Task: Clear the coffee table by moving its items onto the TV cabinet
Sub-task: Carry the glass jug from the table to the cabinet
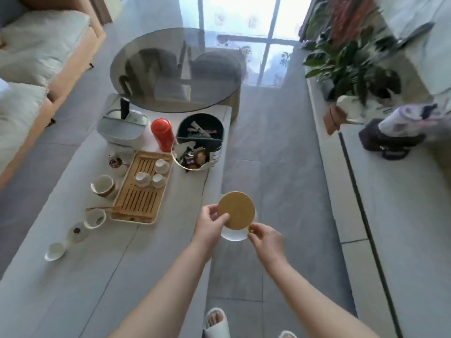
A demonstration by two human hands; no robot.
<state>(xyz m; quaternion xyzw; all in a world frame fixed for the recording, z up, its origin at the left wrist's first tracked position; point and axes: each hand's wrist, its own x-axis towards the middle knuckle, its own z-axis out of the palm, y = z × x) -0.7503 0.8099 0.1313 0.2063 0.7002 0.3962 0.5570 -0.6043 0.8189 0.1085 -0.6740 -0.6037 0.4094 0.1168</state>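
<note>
Over the floor just right of the coffee table, both my hands hold a glass jar with a round wooden lid. My left hand grips the lid's left edge; my right hand holds the jar's right side at a small gold part. On the coffee table stand a bamboo tea tray with three white cups, a red bottle, a dark round snack box, a white kettle set, a beige cup and small white dishes. The TV cabinet runs along the right.
A round glass table overlaps the coffee table's far end. A sofa lies at the left. On the cabinet stand a potted plant and a dark bag. A strip of grey floor separates table and cabinet. My slippered feet show at the bottom.
</note>
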